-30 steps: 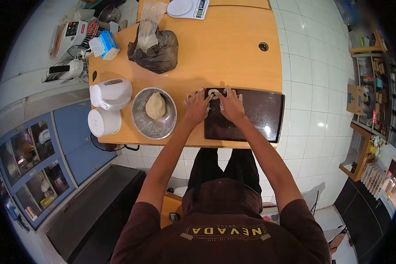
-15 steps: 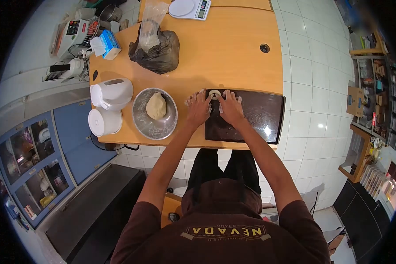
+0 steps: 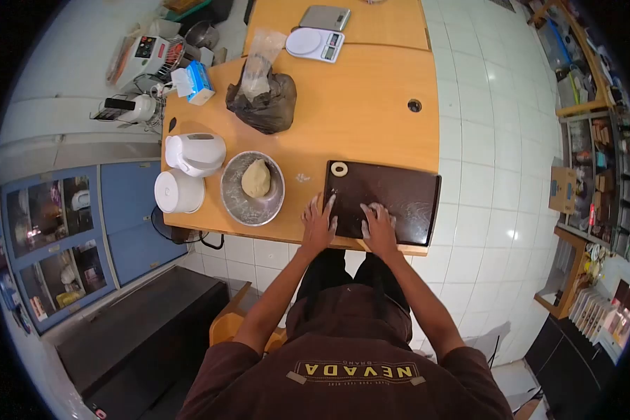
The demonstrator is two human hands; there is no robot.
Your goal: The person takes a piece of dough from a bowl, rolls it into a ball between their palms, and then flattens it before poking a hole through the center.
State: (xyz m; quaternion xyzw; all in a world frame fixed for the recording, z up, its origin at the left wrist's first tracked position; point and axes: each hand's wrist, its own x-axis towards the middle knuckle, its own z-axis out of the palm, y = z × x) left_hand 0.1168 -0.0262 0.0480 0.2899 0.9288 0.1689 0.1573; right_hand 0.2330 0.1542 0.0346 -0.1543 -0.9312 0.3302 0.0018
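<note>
A small ring of dough [image 3: 339, 169] lies in the far left corner of the dark tray [image 3: 416, 203]. My left hand [image 3: 319, 222] is at the tray's left edge, fingers apart, holding nothing. Over the near middle part of the tray is my right hand [image 3: 379, 225], its fingers spread and nothing in them. Both hands have flour on the fingers. Left of them, a steel bowl [image 3: 232, 194] dusted with flour holds a large lump of dough [image 3: 257, 179].
A white jug [image 3: 201, 152] and a white lidded tub [image 3: 180, 192] stand left of the bowl. Farther back are a black plastic bag [image 3: 271, 108], a tissue box [image 3: 201, 82], a white scale [image 3: 315, 44] and a grey one [image 3: 324, 17].
Both hands have let go of the dough ring and drawn back toward my body. The ring stays in the tray's corner. The camera view has shifted.
</note>
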